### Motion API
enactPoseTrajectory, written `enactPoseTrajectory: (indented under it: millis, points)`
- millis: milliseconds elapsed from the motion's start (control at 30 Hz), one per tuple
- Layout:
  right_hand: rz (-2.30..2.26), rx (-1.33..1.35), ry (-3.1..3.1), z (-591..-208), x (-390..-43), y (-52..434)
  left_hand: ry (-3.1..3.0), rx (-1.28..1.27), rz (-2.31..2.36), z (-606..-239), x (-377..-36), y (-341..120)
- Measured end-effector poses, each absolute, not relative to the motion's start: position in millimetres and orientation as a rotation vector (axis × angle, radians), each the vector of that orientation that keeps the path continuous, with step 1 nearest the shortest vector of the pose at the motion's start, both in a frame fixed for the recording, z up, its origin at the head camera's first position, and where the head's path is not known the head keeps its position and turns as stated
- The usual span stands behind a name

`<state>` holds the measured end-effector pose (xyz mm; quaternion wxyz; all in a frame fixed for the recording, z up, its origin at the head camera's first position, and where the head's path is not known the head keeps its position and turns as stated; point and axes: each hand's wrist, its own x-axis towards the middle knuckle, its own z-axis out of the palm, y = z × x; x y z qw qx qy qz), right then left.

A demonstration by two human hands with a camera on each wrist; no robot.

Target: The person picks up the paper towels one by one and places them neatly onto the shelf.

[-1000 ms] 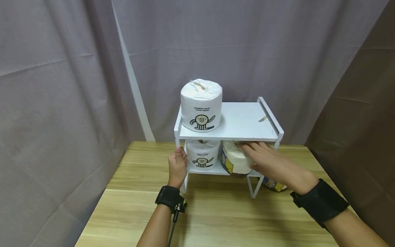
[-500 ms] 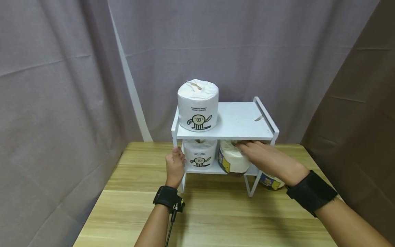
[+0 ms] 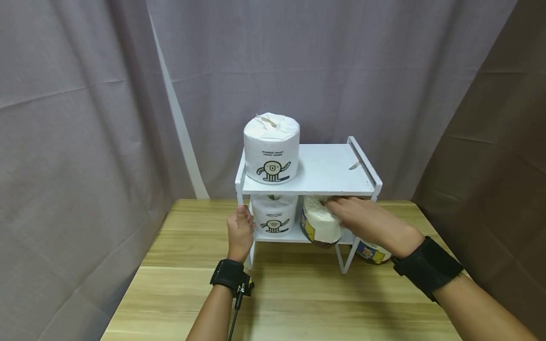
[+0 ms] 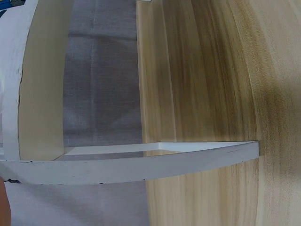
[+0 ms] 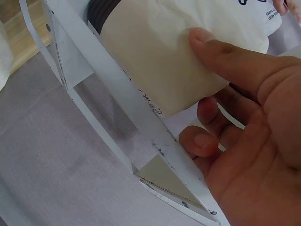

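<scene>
R fingers: clamped on the yellow-labelled roll (image 3: 327, 228). Your R hand (image 3: 362, 217) has its thumb (image 5: 203, 38) on the wrapper, other fingers bent in by the roll's edge; can't tell how many bear weight. Poss. slip: thin wrapper may crease or slide under a one-sided hold.

L fingers: your L hand (image 3: 240, 231) is curled at the rack (image 3: 330, 166), on its front L post (image 4: 94, 173), prob. steadying it. If that hold eases, a push from your R could twist the whole frame.

Held roll: R part of lower shelf (image 3: 281, 239), tilted, near bottom edge jutting past the shelf front. Released as is, it'd prob. tip out onto the surface (image 3: 273, 303). Headroom tight: your R knuckles sit just under the upper shelf (image 3: 337, 177); a lift could knock it.

Adjacent: lower white roll (image 3: 274, 213), close on the L; contact unconfirmed. Too hard a shove L-ward could jam or skew both.

Above: top white roll (image 3: 272, 151), upright at the L end, no front lip visible; a jolt could topple it.

Outlying: second labelled roll (image 3: 373, 253), on the surface beyond the R front leg (image 3: 344, 265), partly hidden; your R wrist strap (image 3: 428, 268) might brush it on withdrawal.
</scene>
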<state>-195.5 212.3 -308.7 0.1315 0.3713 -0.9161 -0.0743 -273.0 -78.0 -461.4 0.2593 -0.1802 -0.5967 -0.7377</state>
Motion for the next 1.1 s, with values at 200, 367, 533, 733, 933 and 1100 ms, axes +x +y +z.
enactPoseTrajectory:
  millis: [200,367,533,733,933,1100]
  points:
    - [-0.232,1.082,-2.64,-308.3,-193.7,212.6,-1.582,-0.497,-2.011,-462.5,-273.3,-77.7]
    - [-0.218,1.045,-2.659,-307.6,-193.7,211.5,-1.598,-0.492,-1.997,-462.0,-274.0,-78.3]
    - [-0.187,1.024,-2.638,-309.7,-190.2,213.7,-1.603,-0.49,-2.001,-461.6,-273.3,-77.6]
    - [-0.112,0.932,-2.657,-315.0,-186.8,210.1,-1.634,-0.477,-1.981,-463.0,-273.0,-77.5]
    - [-0.041,0.798,-2.7,-321.7,-181.5,201.9,-1.62,-0.473,-1.993,-465.2,-273.6,-77.2]
    - [-0.024,0.712,-2.645,-328.3,-178.4,195.3,-1.6,-0.491,-2.011,-464.3,-273.0,-77.3]
